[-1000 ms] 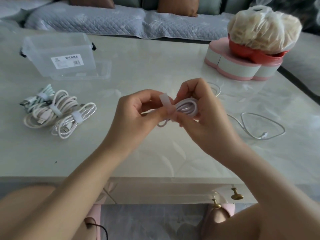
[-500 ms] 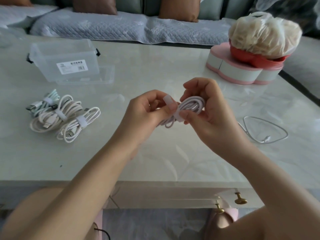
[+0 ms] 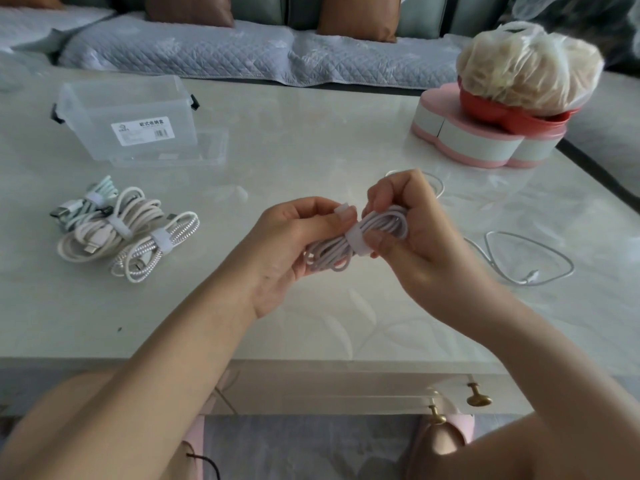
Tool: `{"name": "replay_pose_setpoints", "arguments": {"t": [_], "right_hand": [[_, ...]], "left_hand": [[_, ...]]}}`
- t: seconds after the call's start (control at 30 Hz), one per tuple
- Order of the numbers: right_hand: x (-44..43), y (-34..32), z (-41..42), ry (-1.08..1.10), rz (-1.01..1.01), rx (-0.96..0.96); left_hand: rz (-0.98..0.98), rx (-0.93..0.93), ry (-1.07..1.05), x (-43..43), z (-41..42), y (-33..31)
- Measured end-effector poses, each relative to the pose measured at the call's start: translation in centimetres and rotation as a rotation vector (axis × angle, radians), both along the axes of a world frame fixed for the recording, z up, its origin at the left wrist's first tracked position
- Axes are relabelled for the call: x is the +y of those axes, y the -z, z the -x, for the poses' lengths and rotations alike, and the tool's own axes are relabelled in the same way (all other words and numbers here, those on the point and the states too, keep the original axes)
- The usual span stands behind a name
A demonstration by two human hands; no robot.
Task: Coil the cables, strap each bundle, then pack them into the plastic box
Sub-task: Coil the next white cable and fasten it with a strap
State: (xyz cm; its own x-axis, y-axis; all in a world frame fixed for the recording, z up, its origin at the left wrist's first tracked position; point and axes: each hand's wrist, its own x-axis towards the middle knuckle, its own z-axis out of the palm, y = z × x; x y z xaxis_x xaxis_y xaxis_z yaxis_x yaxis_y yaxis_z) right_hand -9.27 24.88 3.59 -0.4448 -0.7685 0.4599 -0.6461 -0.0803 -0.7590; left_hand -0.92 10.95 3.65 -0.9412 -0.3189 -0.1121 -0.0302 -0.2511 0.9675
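Step in hand: strapping of what looks to be the fourth bundle. A coiled pale-lilac cable (image 3: 325,256) is held above the table (image 3: 311,150), between both hands. The left hand (image 3: 287,247) is curled under the coil's left end, and the free tab of the white cable strap (image 3: 354,239) is pinched between its thumb and forefinger. The right hand (image 3: 415,244) is closed round the coil's right end, with the thumb pressed just beside the strap. The strap is wrapped round the coil's middle; whether the tab is fastened cannot be told.

Judgement: the tab should be drawn taut before it is pressed down, with the loops pinned under the right thumb so that none slips out.

Three strapped bundles (image 3: 128,230) lie on the table at the left, outside the clear plastic box (image 3: 131,109). One loose white cable (image 3: 526,258) lies uncoiled at the right.
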Motion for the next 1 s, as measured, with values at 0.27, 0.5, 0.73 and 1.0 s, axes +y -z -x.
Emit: {"name": "replay_pose_setpoints", "arguments": {"t": [0.27, 0.5, 0.73, 1.0], "right_hand": [[0.3, -0.1, 0.0, 0.037, -0.024, 0.178], [0.2, -0.6, 0.7, 0.181, 0.043, 0.199], [-0.7, -2.3, -0.3, 0.095, -0.156, -0.529], [-2.5, -1.4, 0.3, 0.163, 0.005, -0.35]], "left_hand": [[-0.254, -0.066, 0.136, 0.1, 0.1, 0.4], [0.472, 0.302, -0.279, -0.9, 0.5, -0.2], [0.688, 0.512, -0.38, -1.0, 0.2, -0.1], [0.345, 0.417, -0.344, 0.5, 0.6, 0.6]]}}
